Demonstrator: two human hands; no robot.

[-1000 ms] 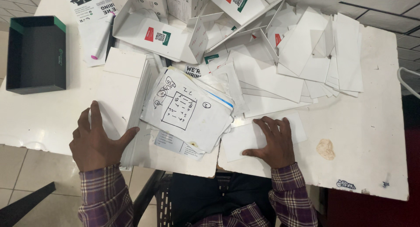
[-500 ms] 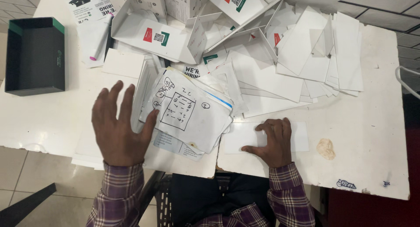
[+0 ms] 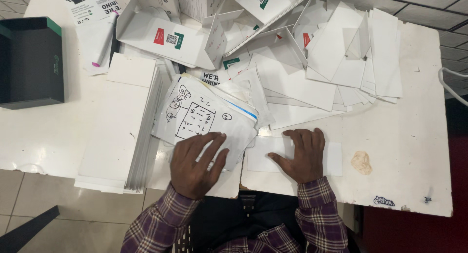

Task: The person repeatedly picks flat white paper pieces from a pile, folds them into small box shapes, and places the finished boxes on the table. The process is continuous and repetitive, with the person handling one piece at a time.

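Left hand (image 3: 197, 162) now rightward, atop scribbled paper stack (image 3: 204, 119).

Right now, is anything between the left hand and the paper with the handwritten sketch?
Nothing visible. The left hand already lies flat on the lower edge of the sketched paper, its fingers spread on the sheet. The right hand presses a separate white card beside it.

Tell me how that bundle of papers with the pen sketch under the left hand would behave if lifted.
The paper bundle looks thin and loose, so it would probably flop and fan apart. The left hand covers only its near edge, so the unevenly stacked sheets may slide off each other. It likely weighs little.
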